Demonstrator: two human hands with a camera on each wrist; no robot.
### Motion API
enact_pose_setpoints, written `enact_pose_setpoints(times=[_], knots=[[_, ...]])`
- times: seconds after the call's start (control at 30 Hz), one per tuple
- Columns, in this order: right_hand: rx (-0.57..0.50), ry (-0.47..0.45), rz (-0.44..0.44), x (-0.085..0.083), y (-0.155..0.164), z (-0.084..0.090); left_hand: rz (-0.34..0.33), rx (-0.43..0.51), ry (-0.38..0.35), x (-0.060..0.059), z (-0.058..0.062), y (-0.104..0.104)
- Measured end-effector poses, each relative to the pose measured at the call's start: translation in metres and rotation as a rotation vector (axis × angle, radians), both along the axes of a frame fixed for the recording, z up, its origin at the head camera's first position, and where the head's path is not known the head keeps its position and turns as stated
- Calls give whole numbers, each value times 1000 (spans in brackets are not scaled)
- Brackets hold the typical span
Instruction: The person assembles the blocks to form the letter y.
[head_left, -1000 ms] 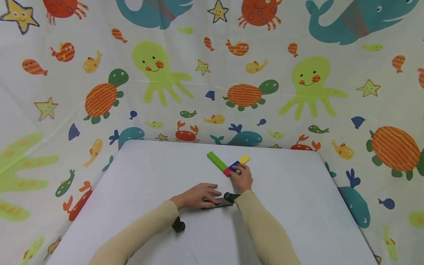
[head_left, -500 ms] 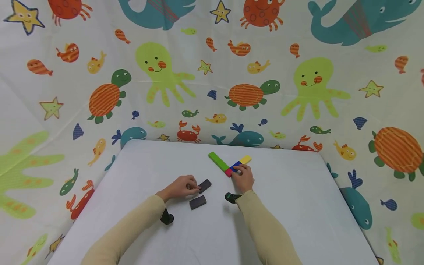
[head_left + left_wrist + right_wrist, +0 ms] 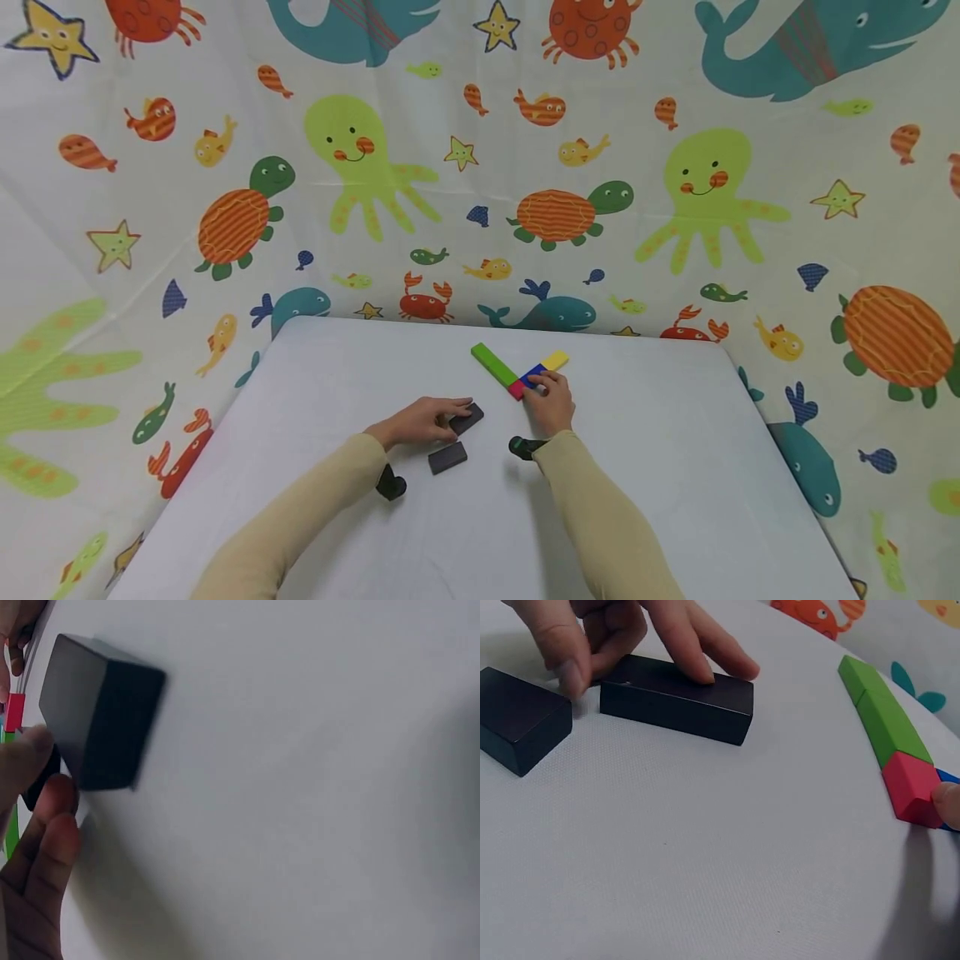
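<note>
My left hand (image 3: 422, 421) rests its fingertips on top of a black rectangular block (image 3: 468, 419). In the right wrist view, two fingers lie across that block's top, and the thumb is by its left end. A second black block (image 3: 447, 458) lies nearer, just below this hand; it looks large in the left wrist view. My right hand (image 3: 551, 404) holds the blue block (image 3: 532, 377), with its thumb at the side of the red block (image 3: 910, 789). A yellow block (image 3: 556, 360) extends the blue one, and green blocks (image 3: 495, 365) run away from the red one, making a V.
A white-covered table (image 3: 660, 467) carries everything. Behind it hangs a cloth (image 3: 480, 250) printed with sea animals. Dark wrist cameras (image 3: 392, 483) stick out from both sleeves.
The two black blocks, earlier under my left hand, now lie apart. That hand moved left, then back right onto the farther block, which shifted slightly. My right hand stayed at the coloured blocks.
</note>
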State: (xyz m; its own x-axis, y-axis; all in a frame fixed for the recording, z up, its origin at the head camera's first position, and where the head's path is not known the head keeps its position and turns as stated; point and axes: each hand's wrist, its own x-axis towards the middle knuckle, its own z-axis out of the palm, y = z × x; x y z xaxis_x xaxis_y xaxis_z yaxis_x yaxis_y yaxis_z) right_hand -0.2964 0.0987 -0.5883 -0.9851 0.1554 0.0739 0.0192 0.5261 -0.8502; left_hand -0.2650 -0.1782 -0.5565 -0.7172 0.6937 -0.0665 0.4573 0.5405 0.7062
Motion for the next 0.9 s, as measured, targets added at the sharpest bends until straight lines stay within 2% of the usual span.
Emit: enact_pose_setpoints(times=[0.27, 0.5, 0.7, 0.83, 0.9], knots=[[-3, -49, -13, 2, -2, 4, 62, -19, -55, -5, 4, 13], [-14, -47, -8, 5, -2, 11, 19, -75, -10, -12, 3, 26], [-23, -46, -6, 5, -2, 11, -39, -103, -72, -16, 2, 32], [-27, -51, -7, 4, -2, 9, -37, -105, -87, -17, 3, 35], [-24, -54, -4, 3, -2, 7, -20, -92, -69, -18, 3, 37]])
